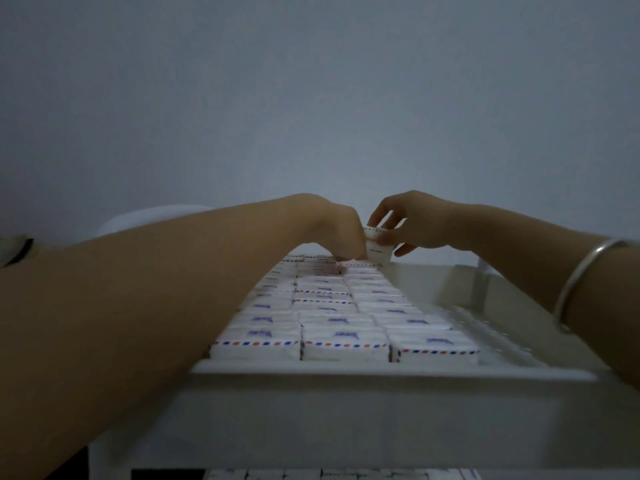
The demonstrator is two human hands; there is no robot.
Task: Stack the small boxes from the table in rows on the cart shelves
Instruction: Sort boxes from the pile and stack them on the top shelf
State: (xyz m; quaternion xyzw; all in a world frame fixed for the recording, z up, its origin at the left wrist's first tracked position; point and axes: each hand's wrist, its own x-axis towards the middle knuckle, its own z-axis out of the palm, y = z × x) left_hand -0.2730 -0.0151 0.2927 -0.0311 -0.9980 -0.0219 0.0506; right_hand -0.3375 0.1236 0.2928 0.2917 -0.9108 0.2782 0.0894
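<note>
Rows of small white boxes (341,336) with red-and-blue dashed edges and blue print fill the left and middle of the white cart's top shelf (381,372). At the shelf's far end my right hand (412,225) pinches one small box (378,245), held upright on its end just above the far right row. My left hand (341,233) reaches beside it, fingers curled down onto the far boxes and touching the held box's left side. What the left fingertips hold is hidden.
A bare strip of perforated shelf floor (491,327) runs along the right side inside the raised rim. More small boxes (311,474) show on the shelf below. A silver bangle (585,275) sits on my right wrist. A plain wall stands behind.
</note>
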